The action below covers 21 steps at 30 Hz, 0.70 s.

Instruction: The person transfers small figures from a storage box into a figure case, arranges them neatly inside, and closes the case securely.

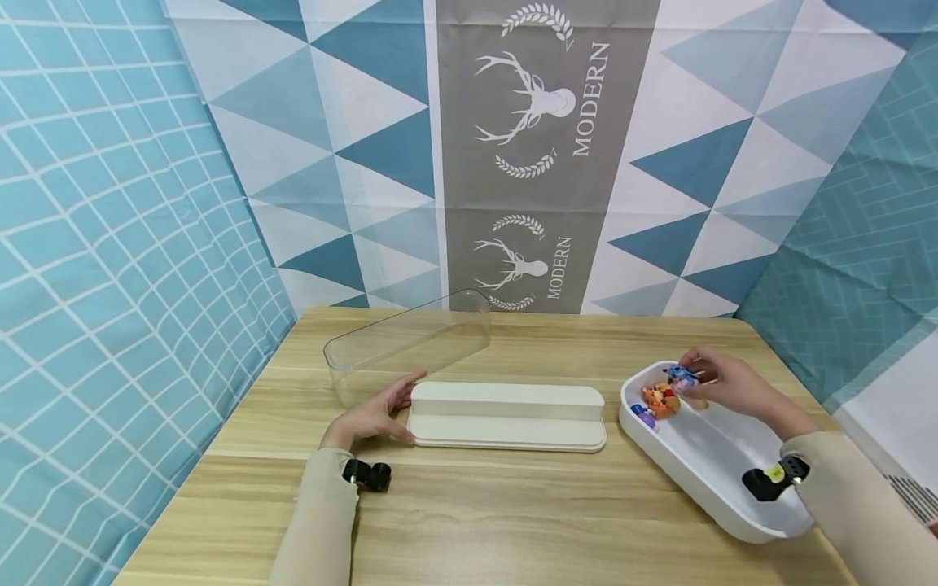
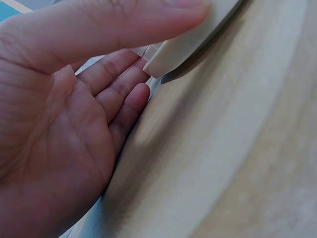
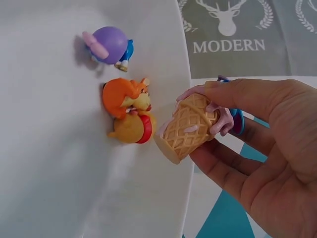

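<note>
My right hand [image 1: 733, 389] pinches a small ice-cream-cone figurine [image 3: 190, 126], tan waffle pattern with pink drips and a blue character on top. It is above the far end of a white tub [image 1: 707, 488]. Inside that end lie an orange and yellow figurine pair [image 3: 130, 111] with a red band, and a purple and blue figurine [image 3: 109, 45]. At the table's middle, my left hand [image 1: 372, 415] grips the left end of a cream stepped stand [image 1: 506, 431], thumb at the front corner and fingers toward the back. The fingertips behind are partly hidden in the left wrist view.
A clear plastic cover [image 1: 410, 346] stands behind and left of the stand, slanted on the wooden table [image 1: 469, 513]. Patterned cloth [image 1: 542, 155] hangs behind the table, and blue tiled cloth [image 1: 110, 244] hangs on the left. The tub sits near the table's right edge.
</note>
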Tool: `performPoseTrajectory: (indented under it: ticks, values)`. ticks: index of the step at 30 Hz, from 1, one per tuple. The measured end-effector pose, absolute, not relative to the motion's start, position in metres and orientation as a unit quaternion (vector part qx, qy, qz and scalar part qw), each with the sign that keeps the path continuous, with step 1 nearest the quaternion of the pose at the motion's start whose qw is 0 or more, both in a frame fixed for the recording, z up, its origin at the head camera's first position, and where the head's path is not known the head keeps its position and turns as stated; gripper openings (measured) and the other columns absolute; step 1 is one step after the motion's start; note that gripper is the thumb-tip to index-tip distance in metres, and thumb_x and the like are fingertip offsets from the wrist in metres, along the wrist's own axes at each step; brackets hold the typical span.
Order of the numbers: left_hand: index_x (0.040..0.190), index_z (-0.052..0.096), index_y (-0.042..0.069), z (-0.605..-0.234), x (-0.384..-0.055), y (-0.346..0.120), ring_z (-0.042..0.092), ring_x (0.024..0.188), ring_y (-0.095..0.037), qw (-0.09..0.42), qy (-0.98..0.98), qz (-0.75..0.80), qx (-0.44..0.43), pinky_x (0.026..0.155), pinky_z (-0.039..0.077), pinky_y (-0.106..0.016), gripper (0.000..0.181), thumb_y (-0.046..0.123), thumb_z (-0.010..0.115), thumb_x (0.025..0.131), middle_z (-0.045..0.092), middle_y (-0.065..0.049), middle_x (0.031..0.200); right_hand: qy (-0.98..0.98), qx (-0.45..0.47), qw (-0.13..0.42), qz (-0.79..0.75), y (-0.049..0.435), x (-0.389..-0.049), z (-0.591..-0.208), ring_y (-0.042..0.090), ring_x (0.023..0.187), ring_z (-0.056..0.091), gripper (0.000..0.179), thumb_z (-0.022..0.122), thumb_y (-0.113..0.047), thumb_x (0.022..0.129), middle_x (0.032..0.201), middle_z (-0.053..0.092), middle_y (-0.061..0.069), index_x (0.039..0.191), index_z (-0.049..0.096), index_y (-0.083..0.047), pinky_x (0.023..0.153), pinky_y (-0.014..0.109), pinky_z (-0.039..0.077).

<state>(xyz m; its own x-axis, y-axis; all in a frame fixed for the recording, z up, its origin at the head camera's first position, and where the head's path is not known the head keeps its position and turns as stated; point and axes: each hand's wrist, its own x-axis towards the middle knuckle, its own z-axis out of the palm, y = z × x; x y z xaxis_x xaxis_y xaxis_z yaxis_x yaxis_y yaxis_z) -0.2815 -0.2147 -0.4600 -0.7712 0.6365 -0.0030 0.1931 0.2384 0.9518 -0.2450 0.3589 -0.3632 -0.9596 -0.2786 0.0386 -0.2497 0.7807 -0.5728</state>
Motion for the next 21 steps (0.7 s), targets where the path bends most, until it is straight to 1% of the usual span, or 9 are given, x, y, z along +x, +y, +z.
performPoseTrajectory:
  ticks: [4, 8, 10, 12, 14, 17, 19, 21]
  values:
    - [0.159, 0.015, 0.006, -0.460, -0.282, -0.215, 0.019, 0.146, -0.041, 0.197, 0.770, 0.543, 0.270, 0.117, 0.018, -0.053, 0.110, -0.005, 0.084, 0.074, 0.015, -0.020, 0.163, 0.940, -0.145, 0.014, -0.309, 0.358, -0.246, -0.364, 0.045, 0.103, 0.061, 0.041, 0.075, -0.013, 0.089, 0.117, 0.061, 0.030, 0.118, 0.053, 0.004, 0.080, 0.050, 0.057]
    - [0.159, 0.018, 0.008, -0.461, -0.282, -0.215, 0.022, 0.145, -0.039, 0.197, 0.767, 0.543, 0.280, 0.117, 0.019, -0.052, 0.108, -0.005, 0.083, 0.074, 0.023, -0.019, 0.160, 0.936, -0.150, 0.009, -0.318, 0.357, -0.246, -0.365, 0.045, 0.104, 0.061, 0.041, 0.075, -0.011, 0.088, 0.118, 0.061, 0.029, 0.119, 0.052, 0.003, 0.080, 0.047, 0.057]
    - [0.159, 0.019, 0.007, -0.462, -0.282, -0.215, 0.025, 0.144, -0.039, 0.195, 0.766, 0.541, 0.287, 0.116, 0.022, -0.051, 0.107, -0.004, 0.083, 0.074, 0.027, -0.020, 0.158, 0.935, -0.150, 0.007, -0.322, 0.356, -0.246, -0.365, 0.043, 0.103, 0.062, 0.041, 0.076, -0.010, 0.088, 0.118, 0.061, 0.029, 0.119, 0.052, 0.003, 0.080, 0.045, 0.058]
    - [0.159, 0.021, 0.007, -0.462, -0.283, -0.215, 0.028, 0.143, -0.038, 0.194, 0.766, 0.538, 0.293, 0.116, 0.026, -0.045, 0.106, -0.004, 0.083, 0.074, 0.032, -0.019, 0.156, 0.933, -0.150, 0.007, -0.328, 0.355, -0.245, -0.364, 0.041, 0.102, 0.062, 0.042, 0.076, -0.010, 0.088, 0.117, 0.061, 0.028, 0.119, 0.052, 0.003, 0.078, 0.040, 0.058]
    - [0.158, 0.022, 0.007, -0.463, -0.283, -0.214, 0.030, 0.142, -0.037, 0.194, 0.765, 0.538, 0.298, 0.113, 0.030, -0.036, 0.105, -0.005, 0.083, 0.074, 0.035, -0.018, 0.155, 0.930, -0.153, 0.005, -0.334, 0.353, -0.244, -0.362, 0.040, 0.101, 0.062, 0.041, 0.076, -0.010, 0.088, 0.116, 0.062, 0.027, 0.119, 0.052, 0.004, 0.077, 0.035, 0.057]
    - [0.158, 0.022, 0.005, -0.463, -0.284, -0.214, 0.032, 0.141, -0.036, 0.193, 0.761, 0.540, 0.302, 0.108, 0.033, -0.023, 0.105, -0.006, 0.083, 0.073, 0.037, -0.018, 0.154, 0.926, -0.160, 0.000, -0.341, 0.350, -0.242, -0.359, 0.040, 0.101, 0.062, 0.041, 0.075, -0.008, 0.088, 0.115, 0.062, 0.026, 0.119, 0.052, 0.005, 0.075, 0.028, 0.055]
    - [0.158, 0.022, 0.004, -0.463, -0.284, -0.214, 0.032, 0.141, -0.036, 0.193, 0.759, 0.543, 0.303, 0.105, 0.034, -0.019, 0.105, -0.006, 0.083, 0.073, 0.037, -0.019, 0.153, 0.925, -0.164, -0.007, -0.343, 0.346, -0.241, -0.357, 0.039, 0.101, 0.062, 0.041, 0.075, -0.008, 0.088, 0.115, 0.063, 0.025, 0.120, 0.052, 0.005, 0.074, 0.024, 0.054]
    - [0.158, 0.022, 0.004, -0.463, -0.284, -0.215, 0.032, 0.141, -0.037, 0.192, 0.757, 0.545, 0.304, 0.105, 0.034, -0.019, 0.105, -0.007, 0.083, 0.073, 0.037, -0.020, 0.153, 0.923, -0.170, -0.015, -0.345, 0.342, -0.239, -0.355, 0.037, 0.101, 0.063, 0.041, 0.076, -0.008, 0.088, 0.113, 0.064, 0.023, 0.120, 0.053, 0.004, 0.074, 0.021, 0.053]
